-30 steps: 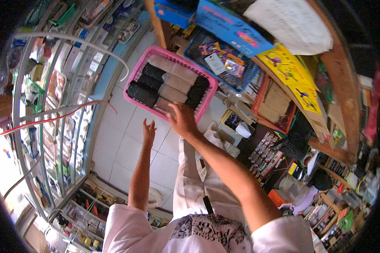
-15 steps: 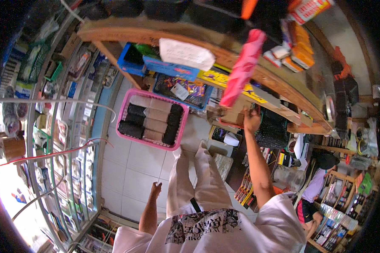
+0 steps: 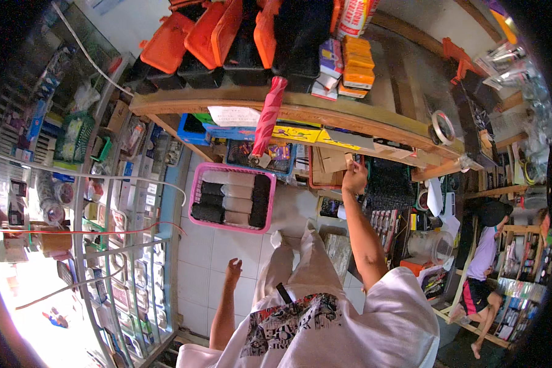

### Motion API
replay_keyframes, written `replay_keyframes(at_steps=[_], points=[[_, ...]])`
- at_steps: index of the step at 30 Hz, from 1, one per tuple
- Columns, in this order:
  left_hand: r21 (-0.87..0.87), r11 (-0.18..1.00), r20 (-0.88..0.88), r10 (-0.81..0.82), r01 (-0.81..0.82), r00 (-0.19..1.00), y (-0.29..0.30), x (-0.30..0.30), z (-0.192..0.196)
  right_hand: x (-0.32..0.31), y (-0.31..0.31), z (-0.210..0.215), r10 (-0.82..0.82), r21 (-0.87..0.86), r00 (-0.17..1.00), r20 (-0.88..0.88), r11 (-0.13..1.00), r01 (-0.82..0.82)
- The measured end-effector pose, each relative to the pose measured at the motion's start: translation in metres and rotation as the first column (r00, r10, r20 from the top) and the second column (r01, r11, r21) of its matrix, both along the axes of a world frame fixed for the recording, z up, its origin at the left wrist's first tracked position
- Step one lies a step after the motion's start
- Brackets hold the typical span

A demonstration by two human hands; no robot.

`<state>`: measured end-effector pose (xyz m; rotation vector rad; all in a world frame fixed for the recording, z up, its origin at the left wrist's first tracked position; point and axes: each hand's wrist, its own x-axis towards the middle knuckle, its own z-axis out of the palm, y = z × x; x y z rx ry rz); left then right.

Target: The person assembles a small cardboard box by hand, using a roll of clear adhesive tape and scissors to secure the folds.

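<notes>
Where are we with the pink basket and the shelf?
Done: the pink basket of dark and pale rolls sits on the tiled floor. In hand: the right hand grips a small item at the wooden shelf edge. The left hand hangs empty. Nothing else looks moved.

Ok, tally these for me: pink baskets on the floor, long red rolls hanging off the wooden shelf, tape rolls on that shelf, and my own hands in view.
pink basket: 1
long red roll: 1
tape roll: 1
own hands: 2, left hand and right hand
Total: 5
</notes>
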<state>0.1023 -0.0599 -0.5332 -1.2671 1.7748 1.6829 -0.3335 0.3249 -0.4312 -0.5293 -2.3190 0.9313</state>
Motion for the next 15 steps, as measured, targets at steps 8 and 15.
replay_keyframes(at_steps=[8, 15], points=[[-0.084, 0.988, 0.009, -0.129, 0.129, 0.992, 0.019, 0.004, 0.007, 0.065, 0.055, 0.012, 0.215, -0.732, 0.976, 0.041, 0.672, -0.117], [0.04, 0.979, -0.3, -0.177, 0.198, 0.937, 0.053, -0.06, 0.064, 0.131, 0.069, 0.109, 0.324, -0.746, 0.933, 0.153, 0.658, -0.106]])
